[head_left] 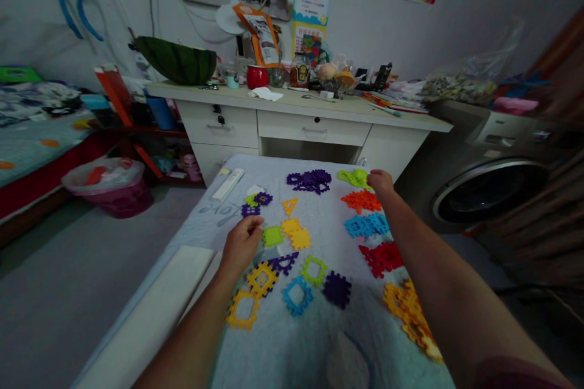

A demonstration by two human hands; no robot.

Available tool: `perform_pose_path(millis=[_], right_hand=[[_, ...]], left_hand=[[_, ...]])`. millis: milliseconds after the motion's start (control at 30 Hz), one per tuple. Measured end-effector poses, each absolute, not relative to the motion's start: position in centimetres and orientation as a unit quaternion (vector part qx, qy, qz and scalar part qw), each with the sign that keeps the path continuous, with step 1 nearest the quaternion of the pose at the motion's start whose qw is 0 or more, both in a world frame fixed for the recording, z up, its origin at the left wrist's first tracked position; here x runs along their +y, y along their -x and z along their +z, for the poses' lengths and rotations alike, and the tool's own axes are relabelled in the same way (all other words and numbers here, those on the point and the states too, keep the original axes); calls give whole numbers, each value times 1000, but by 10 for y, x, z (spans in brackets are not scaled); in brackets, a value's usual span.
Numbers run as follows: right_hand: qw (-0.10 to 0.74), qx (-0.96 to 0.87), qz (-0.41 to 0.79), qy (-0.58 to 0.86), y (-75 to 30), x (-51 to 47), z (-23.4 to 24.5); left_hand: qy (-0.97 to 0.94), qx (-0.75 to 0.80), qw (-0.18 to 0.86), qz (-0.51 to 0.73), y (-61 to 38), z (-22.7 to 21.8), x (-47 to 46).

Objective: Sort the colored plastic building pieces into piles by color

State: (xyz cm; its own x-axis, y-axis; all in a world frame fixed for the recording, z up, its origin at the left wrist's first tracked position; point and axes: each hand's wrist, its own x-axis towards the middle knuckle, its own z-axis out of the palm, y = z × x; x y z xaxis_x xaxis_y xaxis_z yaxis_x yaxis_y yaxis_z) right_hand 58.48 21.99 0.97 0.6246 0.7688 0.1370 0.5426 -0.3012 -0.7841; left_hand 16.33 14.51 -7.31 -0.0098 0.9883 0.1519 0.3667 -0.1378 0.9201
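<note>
My left hand [243,242] is over the left part of the cloth-covered table, fingers loosely curled, with a gap between thumb and forefinger and nothing visible in it. Near it lie a green square tile [273,236], yellow tiles [300,237] and a purple tile [250,210]. My right hand [381,183] is closed at the right edge of a pile of lime-green interlocking pieces [353,177]; what its fingers hold is hidden. Below that pile come orange pieces [360,200], blue pieces [366,225], red pieces [382,258] and yellow pieces [410,313].
Purple pieces [311,180] are heaped at the table's far side. More loose tiles lie nearer, including a blue frame [297,296] and a dark purple square [337,289]. A white power strip [228,185] lies far left. Beyond stand a white desk [314,129] and a washing machine [497,158].
</note>
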Motion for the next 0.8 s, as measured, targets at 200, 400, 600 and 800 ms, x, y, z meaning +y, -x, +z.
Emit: perform_pose_path(millis=[200, 400, 600, 800], right_hand=[[419, -544, 208, 696, -511, 207, 18], [147, -824, 239, 493, -410, 162, 22], [48, -871, 122, 473, -363, 137, -3], [57, -861, 109, 494, -340, 132, -20]], left_hand=[[-612, 554, 345, 447, -166, -71, 143], [-614, 551, 344, 449, -166, -69, 142], [-625, 546, 337, 446, -165, -74, 146], [-627, 544, 318, 457, -166, -77, 148]])
